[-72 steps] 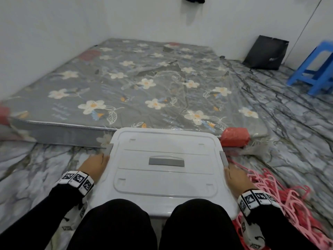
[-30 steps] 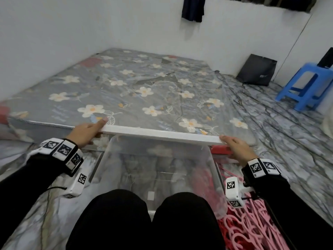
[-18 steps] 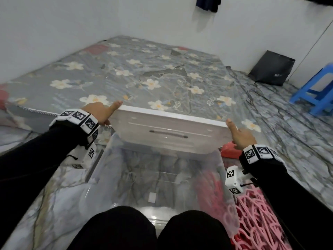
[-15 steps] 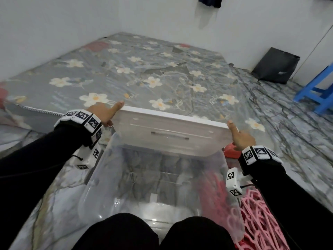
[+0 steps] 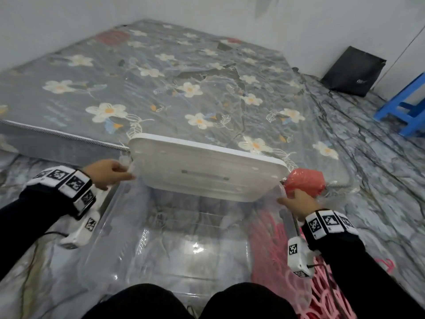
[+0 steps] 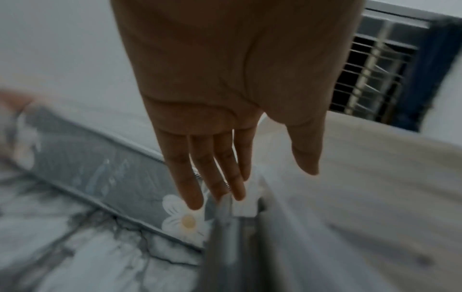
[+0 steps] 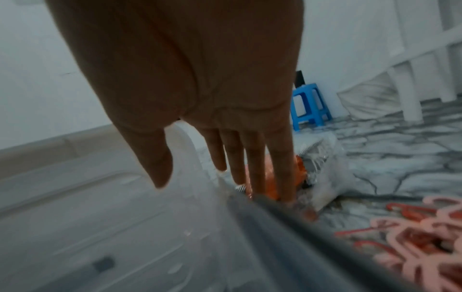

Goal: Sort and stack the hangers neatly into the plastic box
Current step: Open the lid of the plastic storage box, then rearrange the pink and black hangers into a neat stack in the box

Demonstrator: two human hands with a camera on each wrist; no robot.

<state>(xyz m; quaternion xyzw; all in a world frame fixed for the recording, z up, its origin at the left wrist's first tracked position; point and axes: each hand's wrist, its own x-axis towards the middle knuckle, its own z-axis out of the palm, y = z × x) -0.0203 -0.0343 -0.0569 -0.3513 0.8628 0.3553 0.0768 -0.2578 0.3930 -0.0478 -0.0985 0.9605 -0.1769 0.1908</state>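
At the near edge of the head view, the person's knees (image 5: 193, 302) border the clear plastic box (image 5: 128, 245), which stands open on the marble floor (image 5: 34, 261) with nothing visible inside. The pink hangers (image 5: 326, 293) lie in a loose pile on the floor just beside the box's right wall, partly seen through it. The pile is therefore to the right of the box, and the right hand (image 5: 297, 204) is the nearer grip; the left hand (image 5: 108, 172) is on the opposite side, well apart from the pile. Both grips are released: the wrist views show straight fingers, with the left fingertips (image 6: 237, 189) near the box's far left corner and the right fingertips (image 7: 287, 189) near its far right corner. Whether either hand touches the rim cannot be told. Beyond the hands, the white lid (image 5: 207, 171) leans tilted against the near edge of the mattress (image 5: 161, 88), its long axis running left to right. An orange-red wrapped corner (image 5: 305, 180) sits at the lid's right end. Judged next step: transfer hangers leftward into the box.
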